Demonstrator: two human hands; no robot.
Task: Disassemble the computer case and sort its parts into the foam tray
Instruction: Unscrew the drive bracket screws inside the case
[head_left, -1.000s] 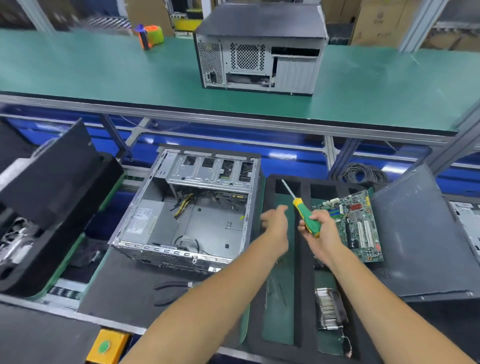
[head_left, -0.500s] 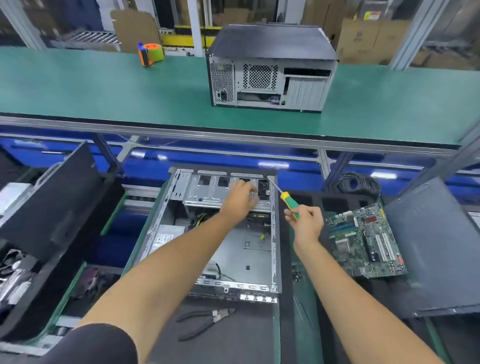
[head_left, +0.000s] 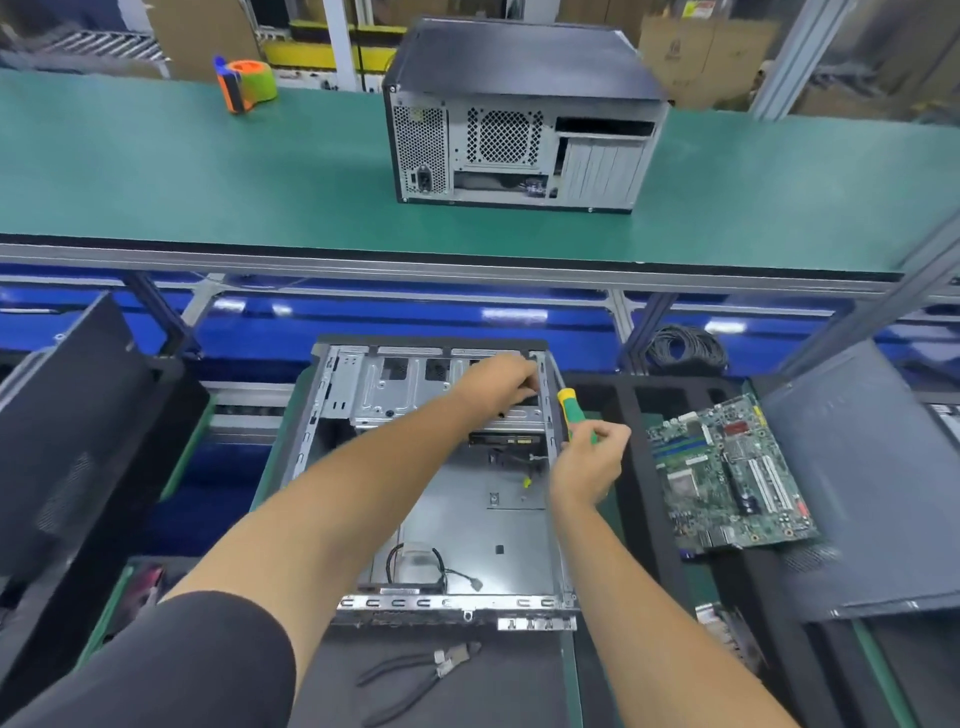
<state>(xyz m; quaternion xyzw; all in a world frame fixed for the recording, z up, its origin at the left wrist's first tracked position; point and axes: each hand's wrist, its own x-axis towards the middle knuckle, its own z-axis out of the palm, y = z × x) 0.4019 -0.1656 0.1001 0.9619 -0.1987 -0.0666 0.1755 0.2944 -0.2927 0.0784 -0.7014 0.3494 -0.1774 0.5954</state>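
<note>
Grey steel case (head_left: 457, 525) lies open on its side on the lower worktop (head_left: 447, 686), just left of the black foam tray (head_left: 631, 415), where a motherboard (head_left: 727, 473) already rests. The left hand (head_left: 498, 384) reaches into the case's far right corner, its fingers curled on the drive cage (head_left: 415, 389); whether that grip is closed on anything I cannot tell, since the fingertips are hidden. The right hand (head_left: 589, 462) is clamped on a green and yellow screwdriver (head_left: 571, 413), whose shaft points up along the case's right wall toward that same corner. The step in hand looks like freeing the cage or the drive beneath it. Next, the tip probably has to seat square in a screw head while the left hand steadies the cage; the screw itself is not visible. Pliers (head_left: 415, 675) lie unused near the case's front edge.
</note>
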